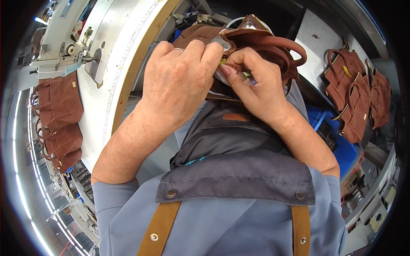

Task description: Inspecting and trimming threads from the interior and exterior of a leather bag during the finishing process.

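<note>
A brown bag (194,33) with rolled handles, brass zippers and white lining lies in my lap, over my dark apron. My left hand (179,79), a ring on one finger, has its fingers closed on the bag's opened edge near the lining. Beside it, my right hand (256,85) is pinched around a small translucent piece (247,76) with yellowish bits near its thumb; what exactly this piece is, I cannot make out. The fingertips of both hands are close together at the bag's edge and partly hide it.
A white sewing machine (64,55) and table with a ruler strip (124,51) stand at left, brown bags (60,102) beside them. At right, several brown bags (354,111) lie on a metal surface (309,30) next to a blue bin (346,155).
</note>
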Tool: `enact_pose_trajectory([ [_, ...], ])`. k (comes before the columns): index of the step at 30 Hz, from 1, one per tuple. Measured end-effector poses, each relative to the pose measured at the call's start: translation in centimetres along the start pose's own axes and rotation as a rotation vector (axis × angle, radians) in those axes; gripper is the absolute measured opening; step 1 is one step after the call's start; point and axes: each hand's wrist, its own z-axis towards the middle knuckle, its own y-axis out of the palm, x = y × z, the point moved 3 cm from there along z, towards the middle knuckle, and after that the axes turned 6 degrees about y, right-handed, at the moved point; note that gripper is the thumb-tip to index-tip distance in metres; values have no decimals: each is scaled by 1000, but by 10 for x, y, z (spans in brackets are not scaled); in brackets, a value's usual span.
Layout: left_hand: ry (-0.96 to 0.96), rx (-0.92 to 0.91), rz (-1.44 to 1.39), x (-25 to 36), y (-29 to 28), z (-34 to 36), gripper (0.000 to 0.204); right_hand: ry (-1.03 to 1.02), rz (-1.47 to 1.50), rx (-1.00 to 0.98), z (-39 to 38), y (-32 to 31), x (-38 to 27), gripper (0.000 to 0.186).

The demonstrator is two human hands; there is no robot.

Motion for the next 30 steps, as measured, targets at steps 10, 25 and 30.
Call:
enact_pose_trajectory([
  [10,-84,-5,-155,-20,7,-12,28,-52,-112,-152,16,13,2,54],
  [25,-50,60,-278,-14,6,-18,24,-123,12,-376,24,0,12,41],
  [30,-30,82,-243,-11,8,-18,23,-166,-152,-422,24,-6,11,39],
])
